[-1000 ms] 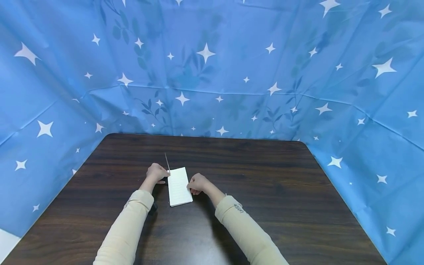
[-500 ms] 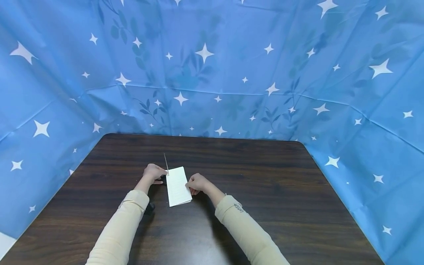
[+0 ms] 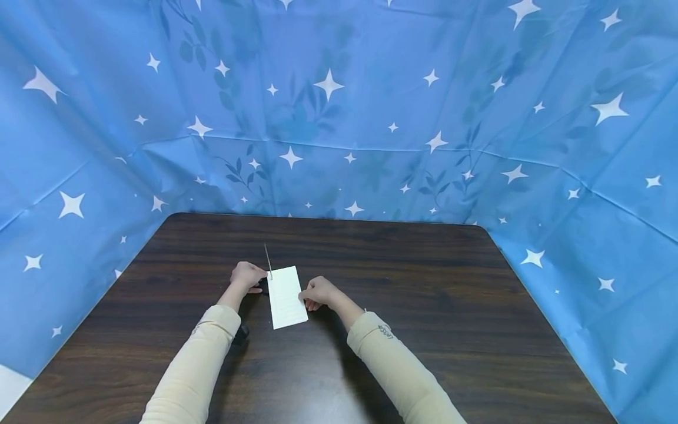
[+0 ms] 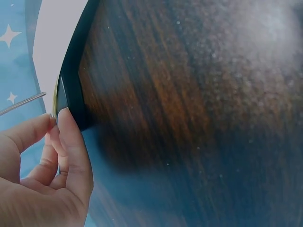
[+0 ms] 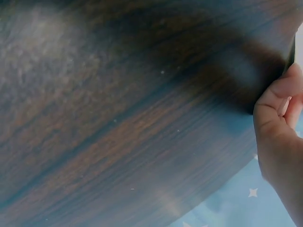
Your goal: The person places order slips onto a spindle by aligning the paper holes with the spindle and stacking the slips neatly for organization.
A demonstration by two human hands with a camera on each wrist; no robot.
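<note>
A small white notepad with faint lines (image 3: 286, 299) is held between my two hands. At its upper left edge my left hand (image 3: 246, 276) pinches it; the left wrist view shows the thumb and fingertips (image 4: 52, 119) meeting on the pages' edge. My right hand (image 3: 319, 292) pinches the right edge with curled fingers, and only a sliver of paper (image 5: 299, 49) shows in the right wrist view. A thin greyish rod (image 3: 268, 259) sticks up by the pad's top left corner; how it is held is unclear. A dark shape (image 4: 72, 97) lies beside the pages.
The dark wood-grain table (image 3: 413, 306) extends all around. Behind it hangs a blue cloth (image 3: 360, 118) with white stars. A small black object (image 3: 241, 334) sits under the left wrist.
My left hand sits slightly farther left than a second ago. Half a second ago the pad's lower edge showed spread sheets; now they lie together. The right hand has hardly moved.
</note>
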